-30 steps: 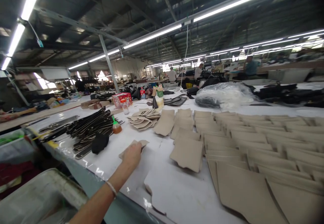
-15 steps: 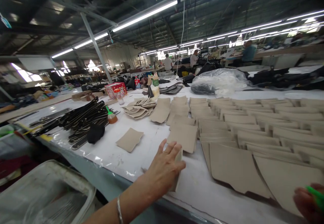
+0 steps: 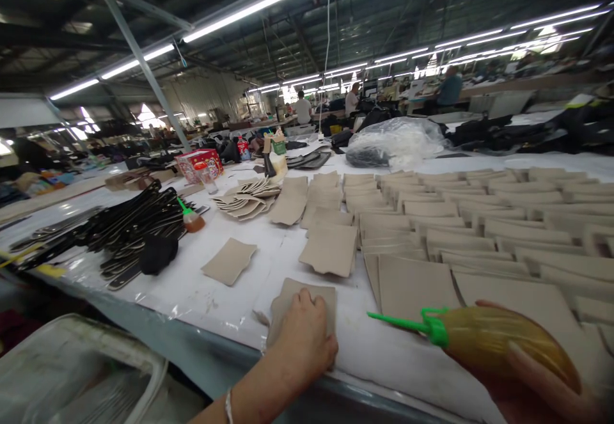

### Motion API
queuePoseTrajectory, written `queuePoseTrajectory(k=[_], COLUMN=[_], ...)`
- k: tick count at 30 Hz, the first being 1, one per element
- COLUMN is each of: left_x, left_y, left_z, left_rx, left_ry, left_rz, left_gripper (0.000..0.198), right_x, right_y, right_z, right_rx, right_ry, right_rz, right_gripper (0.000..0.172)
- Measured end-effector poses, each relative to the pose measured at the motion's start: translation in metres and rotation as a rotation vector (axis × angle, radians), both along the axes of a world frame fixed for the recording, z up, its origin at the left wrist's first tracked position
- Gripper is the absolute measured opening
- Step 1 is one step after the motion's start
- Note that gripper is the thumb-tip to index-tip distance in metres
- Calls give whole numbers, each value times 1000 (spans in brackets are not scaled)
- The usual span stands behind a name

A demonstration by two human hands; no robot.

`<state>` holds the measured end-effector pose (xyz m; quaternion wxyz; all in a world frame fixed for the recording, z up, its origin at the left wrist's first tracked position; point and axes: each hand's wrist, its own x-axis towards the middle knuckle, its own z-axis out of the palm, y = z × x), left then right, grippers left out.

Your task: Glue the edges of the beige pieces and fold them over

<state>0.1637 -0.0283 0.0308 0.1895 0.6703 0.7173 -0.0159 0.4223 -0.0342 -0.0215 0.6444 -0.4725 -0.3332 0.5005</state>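
Near the table's front edge, my left hand [image 3: 303, 331] lies over a beige panel [image 3: 288, 293], its fingers bent and pressed together on it. The panel lies about flat, partly covered by the hand. At lower right, my right hand [image 3: 537, 379] is wrapped round a squeeze bottle [image 3: 503, 341] of amber liquid. Its green nozzle points left towards the panel, apart from it. A single beige panel [image 3: 230, 261] lies further left. Just beyond my left hand is another beige panel [image 3: 330, 249], resting on others.
Overlapping rows of beige panels [image 3: 470, 238] cover the table's right side. At left are a heap of black strips [image 3: 134, 219], a black cloth lump [image 3: 158, 253] and a smaller green-tipped bottle [image 3: 192, 219]. A white bin [image 3: 144, 360] stands below the front edge. People work far behind.
My left hand has lowered the panel from a tilted, edge-on position to lying on the table. My right hand has come in from the right edge with the bottle. The view has shifted right.
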Motion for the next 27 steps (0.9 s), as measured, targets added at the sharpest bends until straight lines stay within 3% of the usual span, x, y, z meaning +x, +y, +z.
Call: queuePoseTrajectory(k=[4, 9, 14, 23, 27], left_x=[13, 21, 22, -14, -29], left_y=[8, 14, 17, 3, 1], left_z=[0, -9, -10, -12, -19], left_rx=[3, 26, 31, 79, 117], left_ry=[-1, 36, 45, -37, -66], left_rz=[63, 78, 83, -46, -30], left_gripper=[52, 55, 55, 37, 33], right_x=[-13, -22, -26, -15, -13], right_y=[2, 2, 5, 3, 6], right_z=[17, 29, 35, 33, 30], right_rx=[-29, 55, 45, -5, -50], right_ry=[-77, -188, -138, -19, 50], right_rz=[26, 47, 44, 18, 8], right_gripper=[73, 72, 72, 76, 75])
